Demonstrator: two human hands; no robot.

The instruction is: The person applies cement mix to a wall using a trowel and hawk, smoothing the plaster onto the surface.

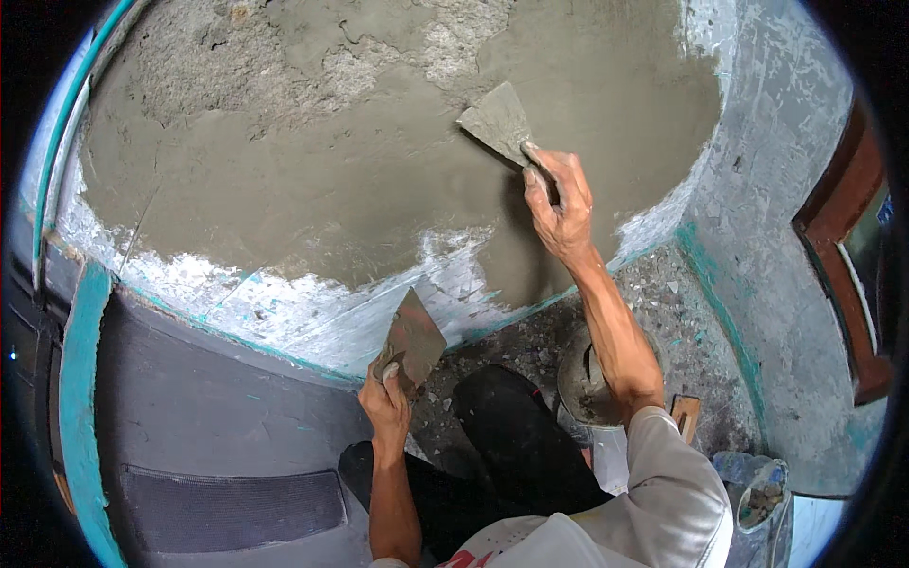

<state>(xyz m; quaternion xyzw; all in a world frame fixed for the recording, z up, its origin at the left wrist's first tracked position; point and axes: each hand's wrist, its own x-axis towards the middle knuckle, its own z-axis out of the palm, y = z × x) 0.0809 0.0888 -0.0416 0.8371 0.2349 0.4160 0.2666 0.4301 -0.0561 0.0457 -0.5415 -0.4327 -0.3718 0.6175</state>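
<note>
The right hand point(565, 204) is closed on a putty knife point(499, 121), its blade just beyond the grip, over grey plaster point(312, 199). I'd call it light and stiff, likely slick, best held by the handle. The flared blade is caked grey. Below and leftward, the left hand point(386, 402) grips a smeared second scraper point(417, 336).

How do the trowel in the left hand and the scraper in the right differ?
The trowel has a pointed, diamond-like blade; the scraper flares to a wide edge. In view, the trowel shows lower, before the whitish band; the scraper, before grey plaster. Both look grey-smeared.
</note>
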